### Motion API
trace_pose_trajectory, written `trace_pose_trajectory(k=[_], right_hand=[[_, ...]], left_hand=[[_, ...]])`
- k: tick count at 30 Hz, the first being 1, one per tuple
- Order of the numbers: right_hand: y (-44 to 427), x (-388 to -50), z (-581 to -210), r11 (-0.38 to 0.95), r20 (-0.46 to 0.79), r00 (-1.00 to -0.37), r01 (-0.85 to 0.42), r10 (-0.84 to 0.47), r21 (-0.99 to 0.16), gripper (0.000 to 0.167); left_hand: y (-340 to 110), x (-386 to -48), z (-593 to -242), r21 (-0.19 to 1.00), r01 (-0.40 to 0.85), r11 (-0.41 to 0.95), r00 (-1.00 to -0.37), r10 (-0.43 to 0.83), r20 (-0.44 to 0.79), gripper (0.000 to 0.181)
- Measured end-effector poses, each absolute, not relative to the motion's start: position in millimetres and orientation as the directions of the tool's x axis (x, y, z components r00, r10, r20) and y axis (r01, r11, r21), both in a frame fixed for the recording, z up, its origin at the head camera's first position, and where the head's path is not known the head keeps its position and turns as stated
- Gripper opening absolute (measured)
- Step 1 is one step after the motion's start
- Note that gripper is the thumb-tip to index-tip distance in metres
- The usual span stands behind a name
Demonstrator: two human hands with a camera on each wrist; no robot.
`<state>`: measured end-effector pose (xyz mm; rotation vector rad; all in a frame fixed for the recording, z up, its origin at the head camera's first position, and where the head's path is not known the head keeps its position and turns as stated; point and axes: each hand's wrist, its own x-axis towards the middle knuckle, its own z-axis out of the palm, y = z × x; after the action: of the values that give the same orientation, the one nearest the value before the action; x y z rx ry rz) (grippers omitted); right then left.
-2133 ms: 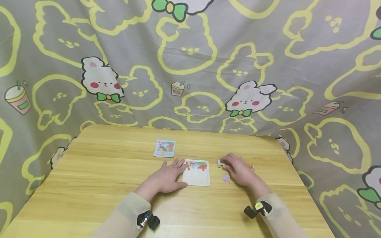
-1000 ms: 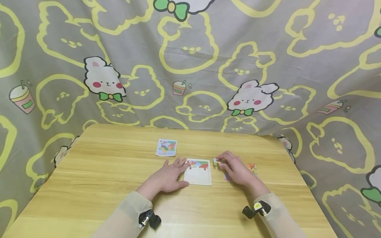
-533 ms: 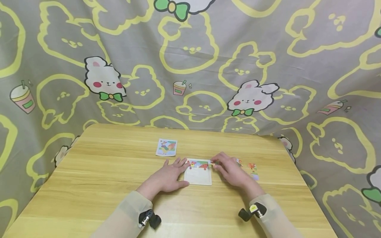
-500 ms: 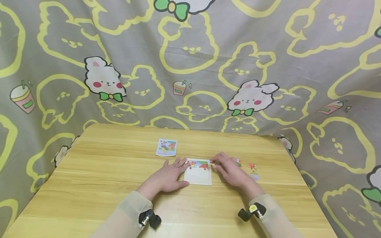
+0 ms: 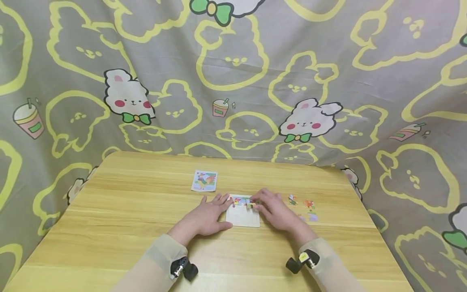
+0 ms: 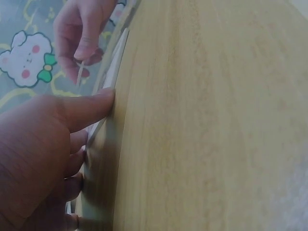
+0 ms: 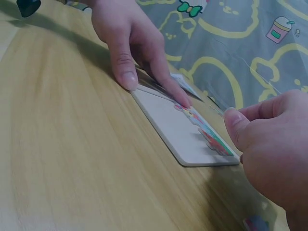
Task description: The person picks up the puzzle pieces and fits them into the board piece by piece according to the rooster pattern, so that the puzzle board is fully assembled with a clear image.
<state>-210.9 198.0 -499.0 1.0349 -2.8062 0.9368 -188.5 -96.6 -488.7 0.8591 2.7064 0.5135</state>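
Observation:
In the head view my left hand point(image 5: 207, 215) lies with spread fingers along the left side of a white puzzle tray point(image 5: 242, 217). Its thumb and a fingertip touch the tray's edge in the right wrist view. A strip of joined puzzle pieces point(image 7: 211, 137) fills the top of the tray, and below it the white base is bare. Between the thumb and fingers of my right hand point(image 5: 274, 209) a jigsaw puzzle piece point(image 5: 250, 204) is pinched, over the tray's upper right part. The left wrist view shows that piece edge-on, raised above the tray.
Several loose puzzle pieces point(image 5: 309, 204) lie on the wooden table point(image 5: 146, 194) to the right of the right hand. A card with a printed rooster picture point(image 5: 204, 181) lies behind the tray, to the left. Behind the table hangs a patterned cloth point(image 5: 164, 61).
The right hand has carried the pinched puzzle piece leftward, from beside the tray to over its upper right part. More loose pieces show behind it. The left hand has stayed on the tray's edge.

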Motion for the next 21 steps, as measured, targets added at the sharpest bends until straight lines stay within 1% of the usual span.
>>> trace_pose_trajectory(k=[9, 17, 21], right_hand=[[184, -211, -501, 0.589, 0.226, -0.759, -0.626, -0.611, -0.511, 0.029], [172, -211, -503, 0.588, 0.221, -0.755, -0.63, -0.618, -0.508, 0.029], [167, -211, -506, 0.595, 0.24, -0.748, -0.645, -0.618, -0.479, 0.027]], left_hand=[[-96, -189, -491, 0.391, 0.501, 0.772, -0.798, 0.587, -0.136, 0.08], [-97, -189, -491, 0.387, 0.507, 0.77, -0.795, 0.591, -0.133, 0.081], [-97, -188, -490, 0.391, 0.506, 0.769, -0.797, 0.59, -0.129, 0.081]])
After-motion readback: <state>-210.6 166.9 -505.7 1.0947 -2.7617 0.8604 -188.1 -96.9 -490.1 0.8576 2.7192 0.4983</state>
